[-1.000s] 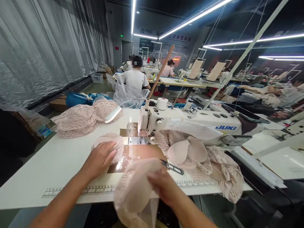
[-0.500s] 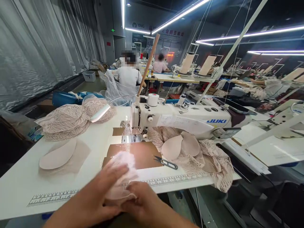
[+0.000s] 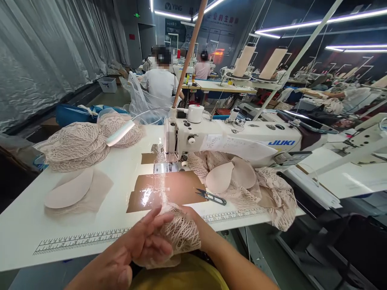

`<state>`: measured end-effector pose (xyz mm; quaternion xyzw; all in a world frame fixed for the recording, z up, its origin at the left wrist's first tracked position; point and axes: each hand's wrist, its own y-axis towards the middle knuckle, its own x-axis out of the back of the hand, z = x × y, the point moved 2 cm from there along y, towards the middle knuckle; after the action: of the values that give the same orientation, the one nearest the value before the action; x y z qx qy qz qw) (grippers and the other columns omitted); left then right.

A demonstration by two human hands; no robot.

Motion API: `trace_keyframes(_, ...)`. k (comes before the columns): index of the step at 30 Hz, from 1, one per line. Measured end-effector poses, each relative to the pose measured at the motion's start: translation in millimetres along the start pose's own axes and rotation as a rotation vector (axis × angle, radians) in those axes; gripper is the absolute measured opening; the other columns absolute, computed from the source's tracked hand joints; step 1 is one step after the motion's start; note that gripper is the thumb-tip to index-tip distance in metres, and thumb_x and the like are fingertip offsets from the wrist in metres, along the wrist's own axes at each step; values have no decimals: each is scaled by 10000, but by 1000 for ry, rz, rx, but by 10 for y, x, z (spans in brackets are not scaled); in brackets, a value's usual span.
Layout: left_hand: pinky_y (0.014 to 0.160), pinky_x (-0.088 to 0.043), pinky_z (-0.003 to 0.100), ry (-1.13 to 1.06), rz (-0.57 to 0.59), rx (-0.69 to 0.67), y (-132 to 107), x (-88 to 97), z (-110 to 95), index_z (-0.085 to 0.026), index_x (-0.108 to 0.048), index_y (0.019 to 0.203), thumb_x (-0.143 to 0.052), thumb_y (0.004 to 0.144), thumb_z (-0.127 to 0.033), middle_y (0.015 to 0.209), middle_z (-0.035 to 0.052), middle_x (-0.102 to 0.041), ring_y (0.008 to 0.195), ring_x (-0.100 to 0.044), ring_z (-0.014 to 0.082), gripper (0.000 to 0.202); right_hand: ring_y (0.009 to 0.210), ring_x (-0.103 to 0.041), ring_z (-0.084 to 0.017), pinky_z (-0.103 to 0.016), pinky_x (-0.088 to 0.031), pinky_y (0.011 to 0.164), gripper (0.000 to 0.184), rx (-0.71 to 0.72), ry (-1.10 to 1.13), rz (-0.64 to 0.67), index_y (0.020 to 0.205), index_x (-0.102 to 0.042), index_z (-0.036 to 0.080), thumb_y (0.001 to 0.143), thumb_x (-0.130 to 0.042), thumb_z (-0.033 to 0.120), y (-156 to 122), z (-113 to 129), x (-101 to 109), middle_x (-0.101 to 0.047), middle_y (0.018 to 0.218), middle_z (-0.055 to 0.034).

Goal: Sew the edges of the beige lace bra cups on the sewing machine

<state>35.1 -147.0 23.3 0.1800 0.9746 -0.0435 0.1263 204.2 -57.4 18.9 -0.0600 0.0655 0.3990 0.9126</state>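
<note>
Near the table's front edge, my right hand (image 3: 200, 229) holds a beige lace bra cup (image 3: 182, 231); its fingers are hidden behind and under the lace. My left hand (image 3: 142, 245) is beside the cup, palm turned toward it, fingers stretched and slightly apart. Its fingertips overlap the lace's left side; whether they touch it I cannot tell. Ahead lies a brown taped patch (image 3: 175, 189) below the sewing machine (image 3: 223, 139). Black thread snips (image 3: 211, 196) rest at the patch's right edge. Smooth foam cups (image 3: 219, 178) lie on lace fabric (image 3: 275, 193) to the right.
A stack of lace cups (image 3: 72, 147) sits at the back left under a lamp (image 3: 121, 133). A foam cup on sheer fabric (image 3: 71, 189) lies at left. A printed ruler (image 3: 81, 239) runs along the front edge. Co-workers (image 3: 160, 84) sit at machines beyond.
The pale fabric, earlier blurred over the brown patch between both hands, is now a lace-side-up cup nearer my body. My left hand has opened away from it. The view has tilted down.
</note>
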Motion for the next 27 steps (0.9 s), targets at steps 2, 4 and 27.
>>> trace_keyframes(2,640,-539,339,89,-159,-4,29,59,34,-430,-288,1444,-529,667,-806,1492,107,-359,783,-629,211,897,659,-518,-145,-278,-418,672,203,-66,184,38,679,-626,201,802,-637,361,-24,-61,-13,-544,646,30)
trace_keyframes(4,631,-529,319,252,-350,10,42,191,53,-380,-331,1441,-600,710,-706,1437,119,-426,757,-602,194,844,686,-533,-158,-284,-416,679,219,-53,243,66,633,-628,194,744,-710,363,-55,-84,-18,-546,637,24)
trace_keyframes(27,769,-572,368,-269,-761,186,73,29,258,-219,-661,1152,-660,759,-527,940,44,-747,909,-684,296,499,586,-418,-102,-241,-356,594,479,42,36,-194,839,-611,163,861,-486,624,-49,-181,154,-477,659,21)
